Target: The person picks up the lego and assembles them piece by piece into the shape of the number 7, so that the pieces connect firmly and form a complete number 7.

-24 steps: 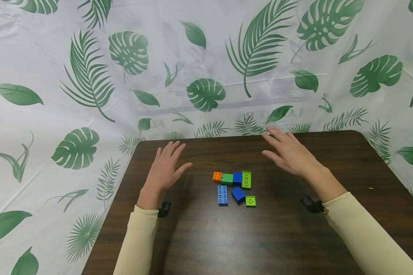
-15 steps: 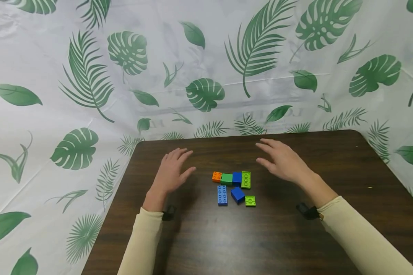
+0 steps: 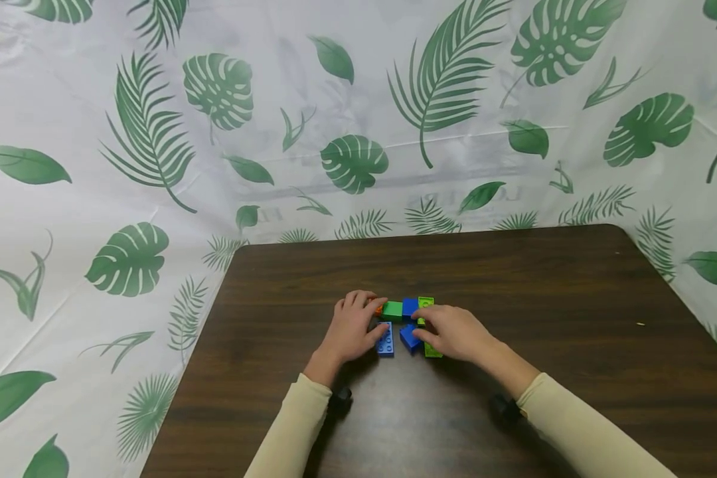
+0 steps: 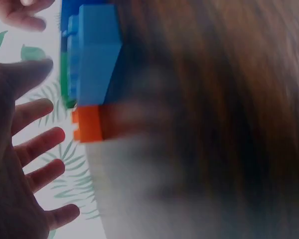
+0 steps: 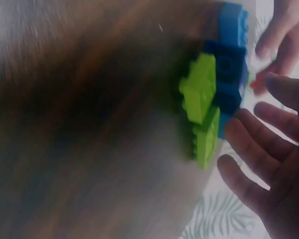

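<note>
— What's nearest on your feed?
— Pale sleeves, then the bench, dark brown and wood-grained, with a soft glare on my side of the bricks.
— And your hands?
— Left grip and right grip flank the cluster, fingers apart, clamped on nothing; whether any fingertip touches a brick, I can't tell.
— Where are the bricks?
— Mid-bench. Nearer me: light-blue brick, skewed dark-blue brick, small lime piece. Behind, in a row: orange brick, green brick, blue brick, bigger lime piece.
— Beyond?
— The bench's back edge, rounded at the corners, then a white sheet printed with green leaves, covering the sides too.
</note>
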Motion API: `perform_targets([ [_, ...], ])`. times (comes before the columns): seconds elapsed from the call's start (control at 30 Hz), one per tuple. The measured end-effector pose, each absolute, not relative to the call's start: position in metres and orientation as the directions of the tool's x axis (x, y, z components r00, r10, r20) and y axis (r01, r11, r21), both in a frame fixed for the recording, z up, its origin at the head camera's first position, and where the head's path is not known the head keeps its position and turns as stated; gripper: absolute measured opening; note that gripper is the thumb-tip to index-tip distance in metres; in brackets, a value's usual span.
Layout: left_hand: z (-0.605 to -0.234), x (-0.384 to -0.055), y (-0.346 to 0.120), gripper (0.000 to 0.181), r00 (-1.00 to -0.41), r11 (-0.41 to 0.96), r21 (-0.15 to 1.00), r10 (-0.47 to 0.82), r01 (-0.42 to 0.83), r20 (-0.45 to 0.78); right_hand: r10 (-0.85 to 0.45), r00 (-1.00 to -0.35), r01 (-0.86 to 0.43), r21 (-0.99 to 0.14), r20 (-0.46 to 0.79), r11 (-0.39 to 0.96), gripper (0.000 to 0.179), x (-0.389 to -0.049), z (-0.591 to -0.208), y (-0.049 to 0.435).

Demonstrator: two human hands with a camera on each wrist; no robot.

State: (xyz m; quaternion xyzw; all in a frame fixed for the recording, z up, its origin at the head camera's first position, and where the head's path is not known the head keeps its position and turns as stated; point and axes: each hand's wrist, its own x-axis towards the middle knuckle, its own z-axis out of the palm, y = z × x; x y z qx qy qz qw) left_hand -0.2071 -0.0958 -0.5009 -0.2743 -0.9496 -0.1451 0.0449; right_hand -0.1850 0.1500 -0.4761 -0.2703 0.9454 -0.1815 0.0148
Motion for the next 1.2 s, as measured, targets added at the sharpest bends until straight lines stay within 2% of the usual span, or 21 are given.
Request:
perform_targets([
  [0.17, -0.508, -0.210, -0.081, 0.057, -0.854, 0.830, 0.208, 0.488, 0.518, 0.179, -0.526, -0.841, -0.538, -0.301, 0.128, 0.788, 0.045, -0.179, -0.486, 0.142],
  [0.33, -0.513, -0.211, -0.066, 0.061, -0.881, 0.867, 0.162, 0.453, 0.471, 0.135, -0.529, -0.841, -0.540, -0.268, 0.119, 0.798, 0.045, -0.175, -0.493, 0.139],
  [0.5, -0.516, -0.209, -0.060, 0.050, -0.900, 0.890, 0.157, 0.403, 0.428, 0.169, -0.521, -0.849, -0.524, -0.274, 0.092, 0.806, 0.044, -0.175, -0.493, 0.136],
  [0.63, -0.513, -0.208, -0.063, 0.039, -0.886, 0.881, 0.171, 0.397, 0.441, 0.240, -0.509, -0.857, -0.508, -0.285, 0.077, 0.813, 0.044, -0.175, -0.491, 0.134],
  [0.87, -0.503, -0.204, -0.071, 0.037, -0.829, 0.845, 0.139, 0.452, 0.516, 0.330, -0.497, -0.866, -0.491, -0.306, 0.064, 0.816, 0.043, -0.176, -0.488, 0.136],
  [1.2, -0.499, -0.197, -0.075, 0.039, -0.817, 0.810, 0.150, 0.530, 0.567, 0.229, -0.474, -0.880, -0.435, -0.456, 0.032, 0.776, 0.036, -0.177, -0.486, 0.142],
])
